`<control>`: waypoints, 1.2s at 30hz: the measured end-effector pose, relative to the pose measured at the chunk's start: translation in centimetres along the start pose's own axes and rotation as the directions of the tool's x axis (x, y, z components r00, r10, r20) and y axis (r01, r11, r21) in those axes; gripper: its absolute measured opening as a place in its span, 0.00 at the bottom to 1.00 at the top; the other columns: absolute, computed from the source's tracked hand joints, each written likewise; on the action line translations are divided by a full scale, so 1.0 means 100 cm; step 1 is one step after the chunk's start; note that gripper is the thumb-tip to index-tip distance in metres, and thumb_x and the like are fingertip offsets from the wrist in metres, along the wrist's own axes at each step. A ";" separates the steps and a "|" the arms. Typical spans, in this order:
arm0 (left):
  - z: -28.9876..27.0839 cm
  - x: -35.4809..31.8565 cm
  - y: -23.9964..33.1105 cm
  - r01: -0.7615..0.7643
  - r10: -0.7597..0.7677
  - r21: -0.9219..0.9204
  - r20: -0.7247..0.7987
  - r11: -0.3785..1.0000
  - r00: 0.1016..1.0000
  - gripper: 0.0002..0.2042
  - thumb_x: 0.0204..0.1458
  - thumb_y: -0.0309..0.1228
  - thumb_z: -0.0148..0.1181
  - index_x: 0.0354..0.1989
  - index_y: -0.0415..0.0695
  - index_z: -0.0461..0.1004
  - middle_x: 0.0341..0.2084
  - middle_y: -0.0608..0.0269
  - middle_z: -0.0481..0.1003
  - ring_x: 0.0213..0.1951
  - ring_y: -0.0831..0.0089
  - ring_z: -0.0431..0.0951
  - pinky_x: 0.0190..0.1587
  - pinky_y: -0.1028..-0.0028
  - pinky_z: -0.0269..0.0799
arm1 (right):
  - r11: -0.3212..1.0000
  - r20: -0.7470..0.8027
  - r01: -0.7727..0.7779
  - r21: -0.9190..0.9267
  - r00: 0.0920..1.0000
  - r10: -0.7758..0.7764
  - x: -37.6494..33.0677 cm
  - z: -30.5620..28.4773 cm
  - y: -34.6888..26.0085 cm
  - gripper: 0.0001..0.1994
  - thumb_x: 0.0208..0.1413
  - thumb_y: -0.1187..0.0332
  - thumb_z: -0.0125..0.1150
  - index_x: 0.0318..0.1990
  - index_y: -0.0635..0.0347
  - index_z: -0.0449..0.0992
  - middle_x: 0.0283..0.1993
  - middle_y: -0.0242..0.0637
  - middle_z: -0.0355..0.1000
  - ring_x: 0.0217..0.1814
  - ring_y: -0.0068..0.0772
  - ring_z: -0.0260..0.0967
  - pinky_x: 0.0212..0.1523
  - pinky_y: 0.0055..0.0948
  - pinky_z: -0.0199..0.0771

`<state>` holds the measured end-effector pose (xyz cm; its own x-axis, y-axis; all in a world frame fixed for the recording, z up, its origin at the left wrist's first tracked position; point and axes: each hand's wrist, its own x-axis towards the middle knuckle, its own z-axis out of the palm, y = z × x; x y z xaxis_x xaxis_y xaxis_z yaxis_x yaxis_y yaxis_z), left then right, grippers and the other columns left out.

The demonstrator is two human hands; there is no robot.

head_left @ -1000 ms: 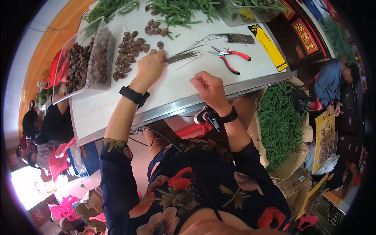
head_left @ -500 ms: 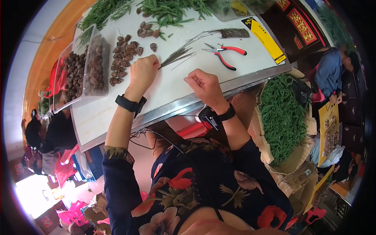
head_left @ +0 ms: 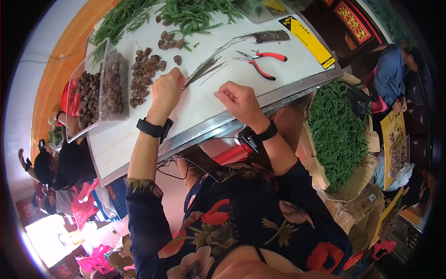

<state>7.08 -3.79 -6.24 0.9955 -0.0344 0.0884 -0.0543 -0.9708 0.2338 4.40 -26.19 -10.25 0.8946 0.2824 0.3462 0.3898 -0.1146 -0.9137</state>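
My left hand [head_left: 166, 90] is closed, its fingertips pinched at the near end of a bundle of thin dark wires [head_left: 204, 69] fanning over the white table. My right hand [head_left: 239, 100] hovers near the table's front edge with fingers curled and thumb pressed to the forefinger; anything between them is too small to tell. Pliers with red and black handles [head_left: 264, 69] lie with jaws spread, beyond the right hand. Small brown pine cones [head_left: 145, 69] form a patch left of the wires, with a single pine cone [head_left: 177, 60] beside my left hand.
A clear plastic box [head_left: 113, 88] of pine cones stands at the table's left edge. Green artificial sprigs [head_left: 195, 14] lie at the back. A yellow-black card [head_left: 309, 42] rests on the right. A carton of greenery [head_left: 339, 135] is beside me. Other people sit left and right.
The table's contents appear shifted slightly left and up in the picture. Both my hands keep nearly the same closed poses. A person at the left has moved an arm.
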 end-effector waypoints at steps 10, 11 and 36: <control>-0.006 -0.004 0.007 -0.027 0.024 -0.063 -0.047 0.998 0.999 0.06 0.48 0.33 0.56 0.29 0.46 0.76 0.21 0.54 0.77 0.26 0.53 0.78 0.29 0.59 0.72 | 1.000 0.003 -0.015 0.003 1.000 0.015 -0.001 0.000 0.000 0.08 0.53 0.71 0.63 0.27 0.65 0.71 0.14 0.34 0.64 0.14 0.21 0.59 0.18 0.23 0.59; -0.008 -0.004 0.008 -0.028 0.024 -0.082 -0.050 0.996 0.998 0.06 0.48 0.33 0.56 0.29 0.46 0.77 0.21 0.55 0.77 0.26 0.53 0.78 0.29 0.59 0.72 | 1.000 0.003 -0.021 0.010 1.000 0.021 -0.001 0.000 0.000 0.09 0.53 0.71 0.63 0.27 0.65 0.71 0.14 0.34 0.64 0.14 0.21 0.59 0.18 0.23 0.59; -0.009 -0.069 0.070 -0.035 0.035 -0.464 -0.007 0.885 0.999 0.06 0.50 0.30 0.60 0.30 0.41 0.74 0.16 0.64 0.74 0.21 0.79 0.76 0.27 0.79 0.69 | 0.934 0.138 -0.233 0.272 0.970 0.201 0.007 -0.005 0.003 0.11 0.59 0.66 0.57 0.32 0.66 0.76 0.22 0.29 0.71 0.23 0.13 0.61 0.23 0.18 0.61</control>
<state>-0.26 -10.16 -4.29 0.9924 -0.0670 0.1033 -0.1185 -0.7478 0.6533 5.22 -26.49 -10.23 0.9158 0.3826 0.1222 0.0964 0.0859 -0.9916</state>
